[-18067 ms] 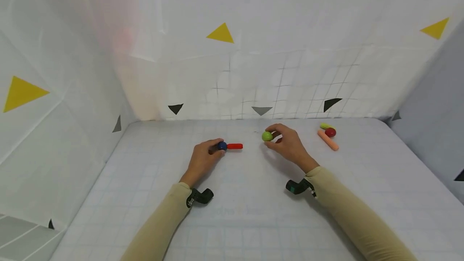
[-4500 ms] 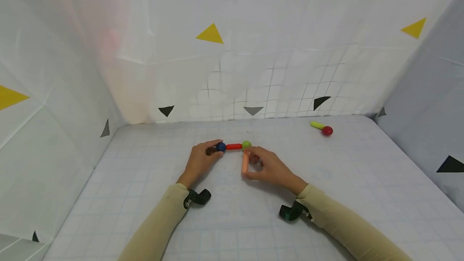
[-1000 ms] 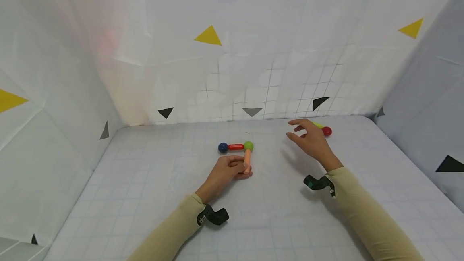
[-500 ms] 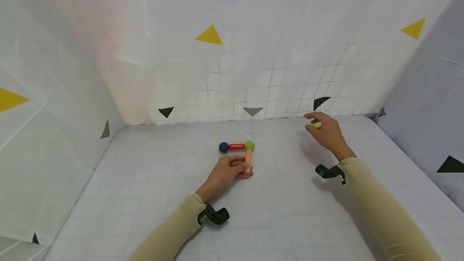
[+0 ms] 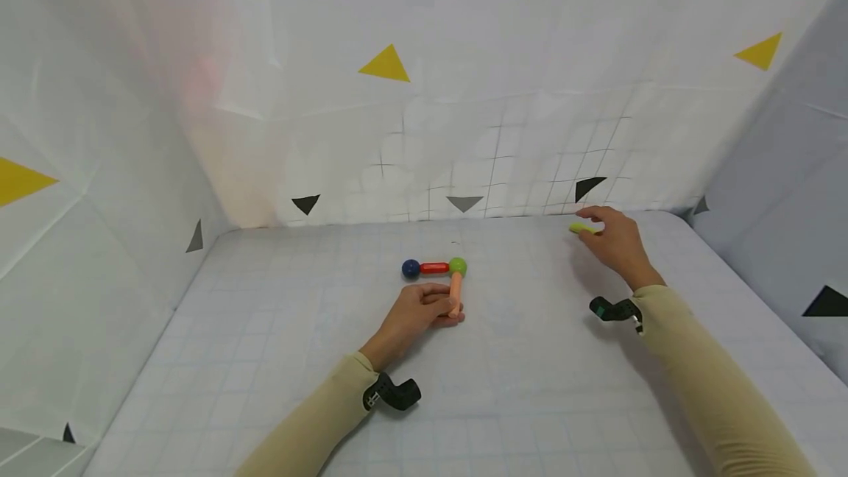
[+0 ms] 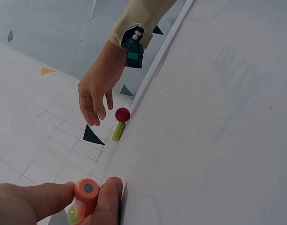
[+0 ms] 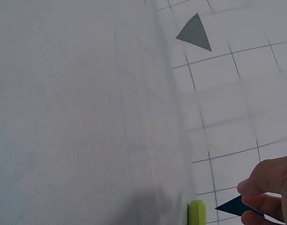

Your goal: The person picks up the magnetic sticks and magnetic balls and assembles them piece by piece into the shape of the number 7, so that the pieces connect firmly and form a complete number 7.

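Observation:
My left hand [image 5: 407, 316] pinches the near end of an orange rod [image 5: 456, 291] between thumb and fingers. A grey disc shows in that rod's end [image 6: 88, 188] in the left wrist view. Its far end meets a green ball [image 5: 458, 266], which joins a red rod [image 5: 434, 268] with a dark blue ball [image 5: 411, 269] at the left, making a corner shape. Over at the back right, my right hand [image 5: 617, 245] hovers with thumb and fingers parted, holding nothing. Below it lies a lime rod [image 5: 580, 228] against a red ball [image 6: 122, 115]; the hand hides this ball in the head view.
A white gridded sheet covers the table [image 5: 331, 403]. White back wall sheeting [image 5: 318, 131] with yellow and dark triangles rises right behind the lime rod, and grey sheeting [image 5: 782, 190] stands at the right side.
My left hand went from the blue ball to the orange rod, which my right hand brought to the green ball earlier. My right hand has since moved right, over the lime rod and red ball.

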The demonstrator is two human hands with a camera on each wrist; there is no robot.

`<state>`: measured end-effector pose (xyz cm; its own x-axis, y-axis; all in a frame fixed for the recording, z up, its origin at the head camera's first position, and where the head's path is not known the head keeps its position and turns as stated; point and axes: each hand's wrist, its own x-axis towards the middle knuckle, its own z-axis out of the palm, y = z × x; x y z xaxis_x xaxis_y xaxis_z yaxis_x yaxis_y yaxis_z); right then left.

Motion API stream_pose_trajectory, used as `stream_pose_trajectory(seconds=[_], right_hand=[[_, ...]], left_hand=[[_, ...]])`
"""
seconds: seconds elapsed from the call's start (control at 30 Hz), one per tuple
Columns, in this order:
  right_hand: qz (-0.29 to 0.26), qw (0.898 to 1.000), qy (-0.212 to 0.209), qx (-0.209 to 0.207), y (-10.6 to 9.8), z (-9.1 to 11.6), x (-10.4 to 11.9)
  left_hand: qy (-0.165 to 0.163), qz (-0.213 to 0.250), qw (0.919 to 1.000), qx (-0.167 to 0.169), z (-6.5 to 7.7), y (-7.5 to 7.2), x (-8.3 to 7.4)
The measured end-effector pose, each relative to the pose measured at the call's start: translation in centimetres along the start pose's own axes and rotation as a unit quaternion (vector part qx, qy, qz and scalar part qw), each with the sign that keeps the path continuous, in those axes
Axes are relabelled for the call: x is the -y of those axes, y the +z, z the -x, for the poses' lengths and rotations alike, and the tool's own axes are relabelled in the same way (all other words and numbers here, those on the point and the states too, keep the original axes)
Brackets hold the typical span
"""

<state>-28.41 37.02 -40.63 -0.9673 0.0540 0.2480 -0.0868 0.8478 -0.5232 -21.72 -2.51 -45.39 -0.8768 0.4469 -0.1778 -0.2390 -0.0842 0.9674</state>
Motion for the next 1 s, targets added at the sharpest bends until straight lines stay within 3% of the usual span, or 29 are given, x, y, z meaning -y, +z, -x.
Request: stream_pose_trajectory(seconds=[0.63, 0.87, 1.0], right_hand=[[0.02, 0.999, 0.001, 0.027, 0.4, -1.3, -2.4], [0.023, 0.998, 0.035, 0.051, 1.0, -1.3, -3.4], [0.026, 0.998, 0.033, 0.043, 1.3, -1.1, -3.7]], left_hand=[[-0.001, 0.014, 0.9999, -0.001, 0.0, 0.1, -0.1], [-0.001, 0.008, 1.0, -0.005, 0.0, 0.2, -0.1], [-0.001, 0.004, 1.0, -0.007, 0.0, 0.1, 0.0]])
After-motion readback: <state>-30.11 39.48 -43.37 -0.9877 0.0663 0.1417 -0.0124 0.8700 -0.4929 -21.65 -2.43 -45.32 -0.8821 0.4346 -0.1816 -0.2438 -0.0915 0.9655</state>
